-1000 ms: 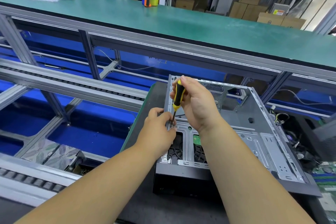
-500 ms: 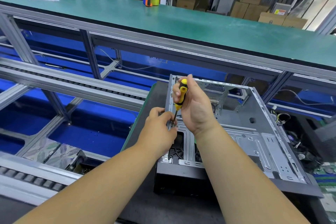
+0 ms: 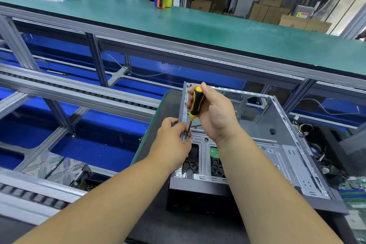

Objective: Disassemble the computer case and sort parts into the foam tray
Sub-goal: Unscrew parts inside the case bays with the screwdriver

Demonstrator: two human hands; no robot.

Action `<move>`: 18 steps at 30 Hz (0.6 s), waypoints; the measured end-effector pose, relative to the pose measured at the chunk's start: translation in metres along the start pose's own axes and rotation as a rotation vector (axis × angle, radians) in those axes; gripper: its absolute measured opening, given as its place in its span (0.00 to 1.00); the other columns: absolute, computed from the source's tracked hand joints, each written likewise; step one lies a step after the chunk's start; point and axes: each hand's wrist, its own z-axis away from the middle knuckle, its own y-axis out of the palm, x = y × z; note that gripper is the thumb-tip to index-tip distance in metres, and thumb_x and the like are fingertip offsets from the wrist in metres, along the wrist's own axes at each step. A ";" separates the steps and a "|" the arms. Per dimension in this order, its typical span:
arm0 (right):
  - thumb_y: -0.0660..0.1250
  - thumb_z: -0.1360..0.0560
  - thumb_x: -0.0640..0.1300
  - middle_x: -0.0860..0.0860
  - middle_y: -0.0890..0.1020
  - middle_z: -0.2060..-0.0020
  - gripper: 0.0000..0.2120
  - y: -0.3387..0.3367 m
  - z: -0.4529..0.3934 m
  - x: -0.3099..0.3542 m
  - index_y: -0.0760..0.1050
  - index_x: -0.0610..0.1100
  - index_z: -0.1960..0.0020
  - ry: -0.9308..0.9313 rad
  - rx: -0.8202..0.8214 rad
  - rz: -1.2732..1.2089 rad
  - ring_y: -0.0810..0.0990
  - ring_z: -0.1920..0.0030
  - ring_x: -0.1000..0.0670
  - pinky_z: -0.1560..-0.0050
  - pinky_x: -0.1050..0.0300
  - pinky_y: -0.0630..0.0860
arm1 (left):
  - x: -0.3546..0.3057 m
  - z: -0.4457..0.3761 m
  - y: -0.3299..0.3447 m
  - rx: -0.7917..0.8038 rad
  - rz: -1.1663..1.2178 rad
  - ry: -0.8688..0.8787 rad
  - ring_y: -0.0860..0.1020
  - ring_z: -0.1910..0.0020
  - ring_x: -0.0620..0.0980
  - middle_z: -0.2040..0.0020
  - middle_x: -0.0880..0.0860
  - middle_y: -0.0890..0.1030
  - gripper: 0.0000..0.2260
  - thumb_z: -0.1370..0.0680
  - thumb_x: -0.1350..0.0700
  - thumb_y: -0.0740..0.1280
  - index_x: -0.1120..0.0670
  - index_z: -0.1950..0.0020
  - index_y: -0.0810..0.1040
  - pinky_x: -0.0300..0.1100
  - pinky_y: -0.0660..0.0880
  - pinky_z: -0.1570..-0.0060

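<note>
Looking down from the head cam, both forearms reach out over a dark work mat [image 3: 154, 222] where the open computer case [image 3: 277, 144] lies on its side, stripped metal insides facing up. The left hand [image 3: 172, 142] sits at the case's left rail with fingertips pinched in tight around the screwdriver tip, though whether there's a screw in there is too small to tell. The right hand [image 3: 213, 113] is wrapped around the handle of a yellow and black screwdriver [image 3: 195, 106], shaft tilted down toward the left fingers. Loose boards and cables [image 3: 324, 154] are piled right of the case. Further back there's a roller conveyor [image 3: 79, 91], then a long green bench [image 3: 198, 24] with a tape dispenser [image 3: 163, 0], and cardboard boxes [image 3: 275, 4] behind it.
</note>
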 end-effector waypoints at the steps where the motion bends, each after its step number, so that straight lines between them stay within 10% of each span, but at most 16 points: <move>1: 0.55 0.16 0.45 0.47 0.78 0.62 0.16 0.000 0.000 0.000 0.78 0.38 0.54 0.005 -0.004 -0.018 0.75 0.60 0.49 0.54 0.55 0.74 | 0.000 0.000 0.000 0.000 0.003 0.001 0.68 0.41 0.46 0.42 0.40 0.63 0.05 0.26 0.52 0.69 0.42 0.54 0.75 0.44 0.75 0.49; 18: 0.60 0.19 0.49 0.51 0.73 0.67 0.11 0.002 -0.002 -0.007 0.68 0.46 0.58 -0.037 0.074 0.038 0.70 0.66 0.51 0.62 0.61 0.71 | -0.003 0.001 -0.002 -0.001 0.012 -0.002 0.68 0.41 0.46 0.42 0.41 0.63 0.05 0.25 0.53 0.69 0.43 0.55 0.75 0.45 0.75 0.48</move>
